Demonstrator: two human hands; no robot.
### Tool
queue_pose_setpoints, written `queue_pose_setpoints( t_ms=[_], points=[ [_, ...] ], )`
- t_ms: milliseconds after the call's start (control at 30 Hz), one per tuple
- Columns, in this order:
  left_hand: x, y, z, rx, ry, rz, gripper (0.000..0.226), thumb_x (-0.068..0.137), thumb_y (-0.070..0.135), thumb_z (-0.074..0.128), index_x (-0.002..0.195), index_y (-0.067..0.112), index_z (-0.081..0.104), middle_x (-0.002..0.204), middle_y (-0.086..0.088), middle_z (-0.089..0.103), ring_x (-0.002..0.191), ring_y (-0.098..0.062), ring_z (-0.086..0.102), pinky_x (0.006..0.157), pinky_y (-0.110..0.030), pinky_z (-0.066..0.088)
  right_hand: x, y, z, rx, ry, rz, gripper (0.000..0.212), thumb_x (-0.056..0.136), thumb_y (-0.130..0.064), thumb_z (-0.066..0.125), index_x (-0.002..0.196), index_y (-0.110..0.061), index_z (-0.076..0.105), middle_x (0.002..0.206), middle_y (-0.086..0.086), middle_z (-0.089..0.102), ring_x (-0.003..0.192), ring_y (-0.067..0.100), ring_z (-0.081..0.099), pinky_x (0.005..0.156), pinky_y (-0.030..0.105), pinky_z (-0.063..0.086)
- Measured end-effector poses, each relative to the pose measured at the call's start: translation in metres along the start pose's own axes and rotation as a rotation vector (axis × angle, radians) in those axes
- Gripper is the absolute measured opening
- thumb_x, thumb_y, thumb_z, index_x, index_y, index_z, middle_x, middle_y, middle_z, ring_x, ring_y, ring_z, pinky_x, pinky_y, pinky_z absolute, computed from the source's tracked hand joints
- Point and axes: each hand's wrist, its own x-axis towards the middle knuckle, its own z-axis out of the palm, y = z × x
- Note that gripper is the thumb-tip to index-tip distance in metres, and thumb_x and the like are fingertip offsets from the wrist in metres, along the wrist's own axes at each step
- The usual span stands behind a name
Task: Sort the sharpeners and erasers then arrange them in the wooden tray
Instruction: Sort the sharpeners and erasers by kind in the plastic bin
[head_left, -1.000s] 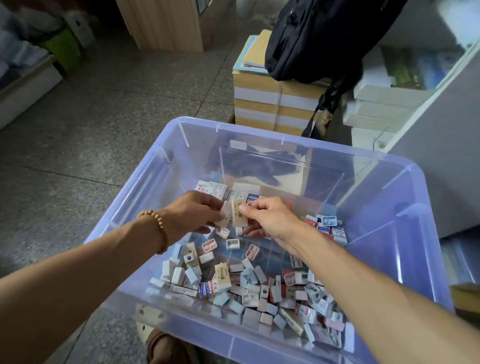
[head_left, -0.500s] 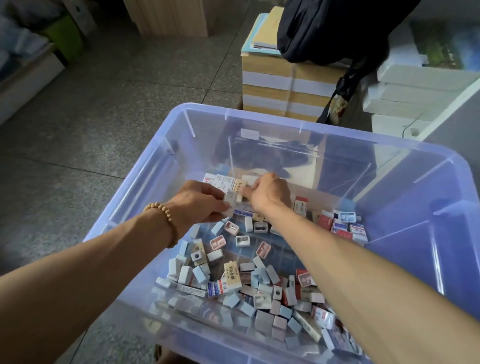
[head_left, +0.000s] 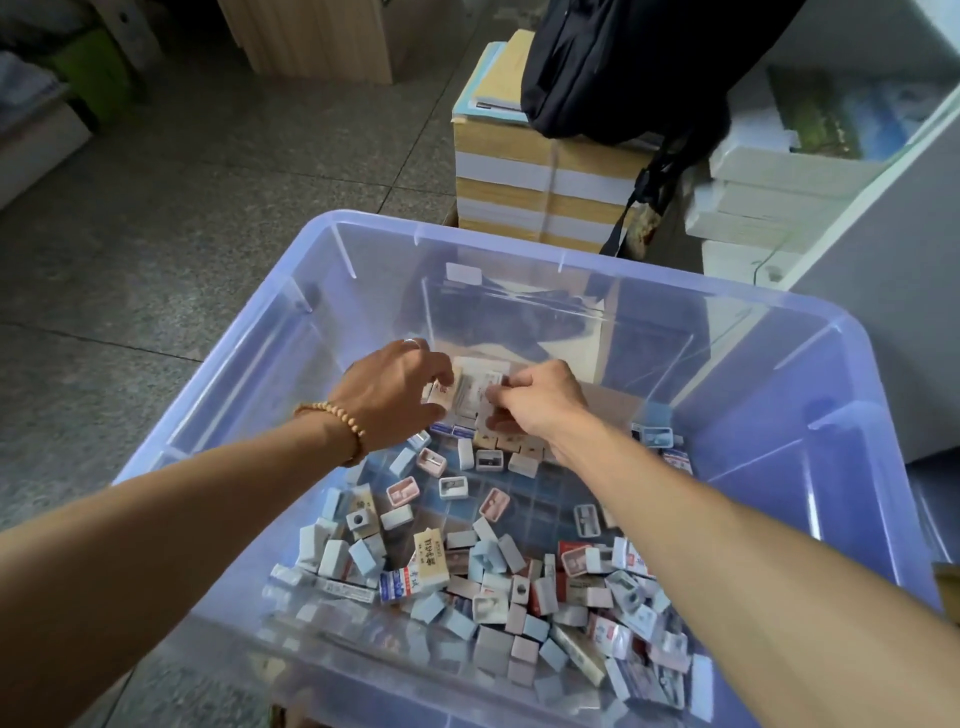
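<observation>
A clear blue-tinted plastic bin (head_left: 322, 249) holds several loose erasers and small sharpeners (head_left: 498, 587) heaped toward its near side. At the far middle of the bin floor stands a row of paper-wrapped erasers (head_left: 475, 387). My left hand (head_left: 395, 395), with a bead bracelet on its wrist, holds the row's left end with curled fingers. My right hand (head_left: 535, 400) pinches an eraser at the row's right end. A wooden surface shows under the row, mostly hidden; I cannot tell if it is the wooden tray.
Beyond the bin stands a stack of paper reams and books (head_left: 540, 171) with a black bag (head_left: 623, 67) on top. White boxes (head_left: 769, 182) and a grey cabinet side (head_left: 883, 312) are at the right. Grey tiled floor (head_left: 156, 208) lies left.
Both hands have moved farther into the bin, from above the loose pile to the eraser row at the back. The camera has tilted and shifted.
</observation>
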Motion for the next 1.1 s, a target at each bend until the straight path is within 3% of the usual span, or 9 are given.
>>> queue_pose_setpoints(
  t_ms=[100,333,533,633,733,800,867,967,1100],
  points=[
    [0.008,-0.007,0.010,0.027,-0.025,0.029,0.039,0.084,0.029,0.074,0.120,0.022,0.061,0.117,-0.002,0.057,0.103,-0.019,0.049,0.078,-0.030,0.046,0.003,-0.004,0.006,-0.075,0.021,-0.043,0.017,0.090,-0.022,0.074,0.104,-0.011,0.075,0.098,0.004,0.076,0.086,0.019,0.074,0.078,0.030,0.060],
    [0.012,-0.012,0.018,-0.006,0.022,0.050,0.041,0.081,0.028,0.078,0.118,0.022,0.062,0.118,0.000,0.060,0.103,-0.017,0.047,0.082,-0.031,0.049,0.003,0.001,0.015,-0.051,0.065,-0.061,0.011,0.092,-0.021,0.071,0.090,-0.012,0.076,0.096,0.005,0.075,0.088,0.021,0.072,0.084,0.037,0.060],
    [0.010,-0.015,0.019,-0.028,0.034,0.054,0.042,0.080,0.029,0.078,0.119,0.023,0.063,0.119,0.000,0.059,0.103,-0.017,0.047,0.081,-0.032,0.050,0.000,0.003,0.024,-0.383,0.249,-0.243,0.022,0.093,-0.032,0.069,0.083,-0.012,0.073,0.081,0.002,0.071,0.073,0.020,0.064,0.057,0.022,0.043],
    [0.010,-0.019,0.022,-0.019,0.036,0.067,0.045,0.080,0.028,0.079,0.122,0.023,0.062,0.118,-0.001,0.058,0.102,-0.017,0.045,0.079,-0.030,0.047,-0.013,0.011,0.019,-0.398,0.184,-0.476,0.020,0.085,-0.026,0.075,0.098,-0.013,0.068,0.089,-0.002,0.069,0.077,0.018,0.064,0.066,0.031,0.055],
    [0.013,-0.021,0.023,-0.025,0.047,0.069,0.041,0.081,0.026,0.078,0.119,0.025,0.063,0.115,-0.001,0.058,0.098,-0.015,0.043,0.077,-0.029,0.044,-0.014,0.015,0.019,-0.574,0.118,-0.645,0.026,0.084,-0.014,0.075,0.108,-0.010,0.066,0.105,0.007,0.070,0.088,0.026,0.066,0.074,0.040,0.058],
    [0.014,-0.021,0.023,-0.033,0.046,0.072,0.040,0.080,0.024,0.079,0.117,0.025,0.063,0.113,-0.001,0.058,0.098,-0.015,0.043,0.076,-0.029,0.043,-0.009,0.013,0.021,-0.616,0.137,-0.676,0.022,0.086,-0.006,0.072,0.107,-0.008,0.068,0.106,0.008,0.070,0.087,0.025,0.066,0.069,0.029,0.055],
    [0.014,-0.022,0.022,-0.026,0.044,0.075,0.039,0.080,0.023,0.079,0.116,0.025,0.063,0.112,-0.001,0.057,0.102,-0.019,0.046,0.077,-0.032,0.045,-0.008,0.009,0.023,-0.663,0.121,-0.667,0.025,0.088,-0.002,0.070,0.112,-0.007,0.067,0.110,0.007,0.068,0.085,0.017,0.058,0.058,0.011,0.037],
    [0.012,-0.018,0.017,-0.016,0.000,0.043,0.041,0.079,0.025,0.078,0.117,0.024,0.062,0.112,-0.003,0.057,0.105,-0.022,0.050,0.080,-0.034,0.049,-0.011,0.003,0.020,-0.727,0.073,-0.654,0.039,0.087,-0.002,0.069,0.123,-0.006,0.057,0.116,0.009,0.065,0.087,0.020,0.059,0.060,0.016,0.033],
    [-0.010,-0.004,-0.009,-0.123,-0.097,-0.009,0.040,0.082,0.036,0.075,0.116,0.018,0.065,0.108,-0.005,0.064,0.093,-0.023,0.060,0.077,-0.031,0.050,-0.027,-0.004,0.015,-0.750,0.044,-0.650,0.036,0.086,-0.001,0.068,0.114,-0.010,0.047,0.097,0.003,0.060,0.076,0.021,0.058,0.056,0.025,0.037]
  ],
)
